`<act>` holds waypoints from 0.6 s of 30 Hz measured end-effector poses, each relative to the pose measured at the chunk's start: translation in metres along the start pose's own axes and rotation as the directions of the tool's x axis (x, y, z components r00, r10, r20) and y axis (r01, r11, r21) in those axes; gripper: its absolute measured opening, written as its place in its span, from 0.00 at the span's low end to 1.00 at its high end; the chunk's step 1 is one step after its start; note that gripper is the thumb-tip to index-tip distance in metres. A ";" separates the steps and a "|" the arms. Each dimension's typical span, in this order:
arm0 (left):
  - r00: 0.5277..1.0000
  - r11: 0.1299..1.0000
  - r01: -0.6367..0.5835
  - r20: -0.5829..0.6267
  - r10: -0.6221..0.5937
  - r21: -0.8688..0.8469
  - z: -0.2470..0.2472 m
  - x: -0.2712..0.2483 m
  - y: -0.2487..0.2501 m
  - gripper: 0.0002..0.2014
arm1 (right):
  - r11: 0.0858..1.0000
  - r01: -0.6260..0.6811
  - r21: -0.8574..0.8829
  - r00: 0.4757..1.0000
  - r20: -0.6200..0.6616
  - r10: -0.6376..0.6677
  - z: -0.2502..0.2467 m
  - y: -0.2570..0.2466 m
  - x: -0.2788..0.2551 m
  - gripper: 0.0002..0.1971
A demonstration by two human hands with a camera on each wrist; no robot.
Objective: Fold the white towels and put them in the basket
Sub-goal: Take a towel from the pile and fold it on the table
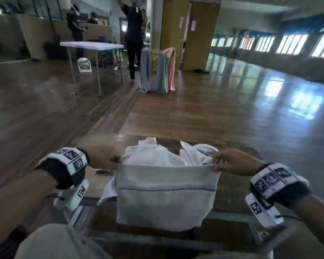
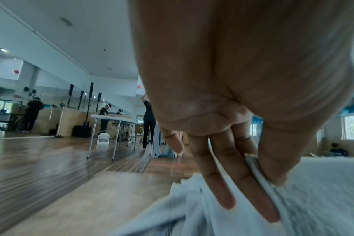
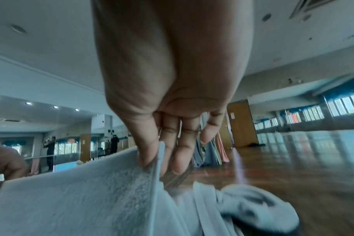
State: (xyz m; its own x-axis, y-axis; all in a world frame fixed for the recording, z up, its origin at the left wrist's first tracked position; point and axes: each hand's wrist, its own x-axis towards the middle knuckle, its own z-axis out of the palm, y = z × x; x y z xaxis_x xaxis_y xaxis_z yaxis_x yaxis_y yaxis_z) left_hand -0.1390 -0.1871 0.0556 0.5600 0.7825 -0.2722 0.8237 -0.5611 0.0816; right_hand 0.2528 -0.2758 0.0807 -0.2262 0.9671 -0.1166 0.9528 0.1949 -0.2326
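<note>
Above the table, your left hand (image 1: 106, 157) and right hand (image 1: 230, 161) pinch one half-folded towel (image 1: 165, 197); crumpled pile (image 1: 157, 152) unfolded, basket unseen

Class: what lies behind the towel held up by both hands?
Behind the held towel a heap of crumpled white towels lies on the wooden table. The heap's lower part is covered.
</note>
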 end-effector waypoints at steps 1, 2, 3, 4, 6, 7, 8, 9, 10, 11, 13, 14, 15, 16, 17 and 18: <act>1.000 1.000 -0.006 0.029 0.006 -0.001 0.018 0.006 -0.002 0.13 | 1.000 -0.012 0.001 1.000 0.010 0.012 0.020 0.006 0.003 0.02; 0.998 1.000 -0.009 0.056 0.010 -0.006 0.033 0.012 -0.004 0.12 | 1.000 -0.027 0.004 0.999 0.022 0.027 0.038 0.012 0.006 0.03; 0.997 1.000 -0.013 0.070 0.014 -0.009 0.044 0.019 -0.005 0.11 | 0.999 -0.042 0.009 0.999 0.028 0.042 0.052 0.018 0.009 0.03; 0.997 1.000 -0.009 0.072 0.010 -0.007 0.052 0.025 -0.007 0.09 | 0.998 -0.057 0.023 0.998 0.024 0.057 0.063 0.023 0.013 0.02; 1.000 1.000 0.000 0.022 0.000 -0.024 0.061 0.037 -0.013 0.08 | 0.994 -0.085 0.071 0.996 -0.010 0.086 0.078 0.033 0.023 0.03; 0.999 0.998 0.003 -0.038 -0.005 -0.062 0.063 0.044 -0.018 0.08 | 0.990 -0.098 0.100 0.994 -0.037 0.102 0.082 0.037 0.030 0.03; 0.993 0.993 0.001 -0.121 -0.015 -0.116 0.064 0.051 -0.022 0.07 | 0.986 -0.103 0.132 0.991 -0.070 0.113 0.084 0.041 0.037 0.03; 0.975 0.985 -0.010 -0.219 -0.028 -0.171 0.065 0.059 -0.025 0.06 | 0.980 -0.106 0.168 0.987 -0.105 0.125 0.085 0.043 0.044 0.03; 0.947 0.975 -0.024 -0.316 -0.048 -0.219 0.064 0.067 -0.027 0.05 | 0.972 -0.106 0.210 0.981 -0.137 0.137 0.084 0.045 0.052 0.02; 0.914 0.966 -0.045 -0.401 -0.064 -0.256 0.063 0.075 -0.029 0.06 | 0.960 -0.107 0.260 0.974 -0.165 0.154 0.083 0.047 0.060 0.02; 0.863 0.949 -0.052 -0.492 -0.114 -0.311 0.060 0.094 -0.034 0.10 | 0.930 -0.107 0.352 0.957 -0.215 0.192 0.083 0.053 0.080 0.02; 0.849 0.940 -0.024 -0.504 -0.160 -0.339 0.059 0.104 -0.036 0.11 | 0.921 -0.101 0.375 0.949 -0.241 0.203 0.083 0.056 0.092 0.02; 0.841 0.931 0.013 -0.500 -0.207 -0.364 0.058 0.114 -0.039 0.10 | 0.916 -0.097 0.390 0.945 -0.252 0.207 0.085 0.060 0.103 0.02; 0.846 0.922 0.041 -0.477 -0.237 -0.385 0.058 0.124 -0.041 0.10 | 0.910 -0.095 0.404 0.947 -0.244 0.207 0.087 0.064 0.114 0.02; 0.868 0.912 0.064 -0.428 -0.251 -0.406 0.059 0.133 -0.043 0.09 | 0.906 -0.101 0.412 0.957 -0.210 0.202 0.091 0.068 0.124 0.03; 0.897 0.904 0.085 -0.362 -0.252 -0.419 0.059 0.139 -0.044 0.10 | 0.905 -0.111 0.411 0.969 -0.157 0.191 0.095 0.071 0.133 0.03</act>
State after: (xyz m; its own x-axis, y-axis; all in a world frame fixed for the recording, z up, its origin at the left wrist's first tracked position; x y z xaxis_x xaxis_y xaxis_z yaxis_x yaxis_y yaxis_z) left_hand -0.1023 -0.0701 -0.0428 0.3269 0.9414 0.0826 0.8292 -0.3277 0.4529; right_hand 0.2710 -0.1493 -0.0432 -0.0058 1.0000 -0.0057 0.8043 0.0013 -0.5942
